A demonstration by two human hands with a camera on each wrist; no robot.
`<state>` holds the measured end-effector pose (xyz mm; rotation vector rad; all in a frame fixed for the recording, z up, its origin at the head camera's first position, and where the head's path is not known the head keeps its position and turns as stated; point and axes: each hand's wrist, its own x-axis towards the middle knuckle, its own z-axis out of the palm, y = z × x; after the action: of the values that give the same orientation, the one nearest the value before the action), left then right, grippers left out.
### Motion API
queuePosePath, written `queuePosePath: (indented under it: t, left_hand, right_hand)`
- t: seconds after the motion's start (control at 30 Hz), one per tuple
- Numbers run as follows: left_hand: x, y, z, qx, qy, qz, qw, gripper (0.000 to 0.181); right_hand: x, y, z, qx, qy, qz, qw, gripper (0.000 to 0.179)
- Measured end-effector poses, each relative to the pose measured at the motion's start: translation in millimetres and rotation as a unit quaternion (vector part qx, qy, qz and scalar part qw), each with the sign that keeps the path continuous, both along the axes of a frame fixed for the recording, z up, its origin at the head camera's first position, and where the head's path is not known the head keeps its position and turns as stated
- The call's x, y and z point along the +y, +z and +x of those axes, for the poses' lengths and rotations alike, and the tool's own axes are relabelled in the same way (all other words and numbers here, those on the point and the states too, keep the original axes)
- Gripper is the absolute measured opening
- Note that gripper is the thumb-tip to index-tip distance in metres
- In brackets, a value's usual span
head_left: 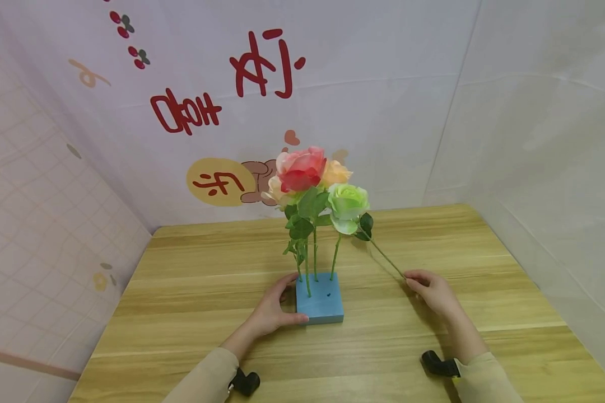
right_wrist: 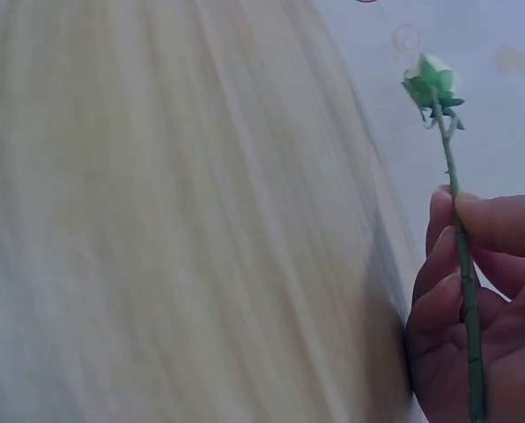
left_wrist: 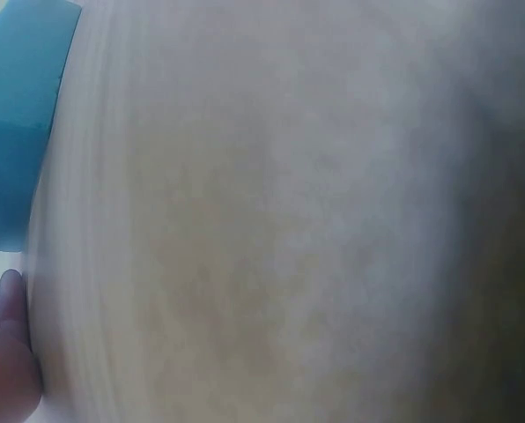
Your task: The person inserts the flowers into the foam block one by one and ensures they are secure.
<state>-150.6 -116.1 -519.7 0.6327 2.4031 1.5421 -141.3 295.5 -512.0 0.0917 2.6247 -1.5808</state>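
Observation:
A square blue block (head_left: 320,308) holds several artificial roses upright on their green stems. A pink-red rose (head_left: 302,168) stands tallest, with an orange rose (head_left: 336,172) and a cream rose (head_left: 276,193) beside it. My left hand (head_left: 272,310) grips the block's left side, thumb at the front edge and fingers toward the back. To the right, my right hand (head_left: 433,291) pinches a thin stem (right_wrist: 465,273) between thumb and fingers. It slants up and left to a light green rose (head_left: 348,202), which overlaps the others in the head view.
One small dark hole (head_left: 328,295) shows in the block's top. The wooden table (head_left: 191,313) stands against a white printed cloth (head_left: 383,112), with more cloth along both sides. Black wrist devices (head_left: 440,365) sit at both sleeves.

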Motion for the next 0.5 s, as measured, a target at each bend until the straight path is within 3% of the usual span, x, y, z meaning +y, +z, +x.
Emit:
queuePosePath:
  t: [0.13,0.23,0.37,0.5]
  left_hand:
    - [-0.1,-0.2,0.3,0.0,0.002,-0.003,1.0,0.099]
    - [0.0,0.0,0.2,0.0,0.002,-0.002,1.0,0.099]
    - [0.2,0.4,0.2,-0.004,0.002,0.001,1.0,0.1]
    - [0.6,0.8,0.3,-0.007,0.002,-0.001,1.0,0.1]
  right_hand:
    - [-2.1,-0.2,-0.7,-0.008,-0.001,-0.046,0.9989,0.044]
    - [-3.1,-0.1,-0.7,-0.028,-0.002,-0.112,0.9934,0.05]
    - [-5.0,-0.8,-1.6,-0.044,-0.005,-0.232,0.9717,0.049]
    - [-8.0,-2.9,-3.6,-0.03,0.003,-0.33,0.9435,0.03]
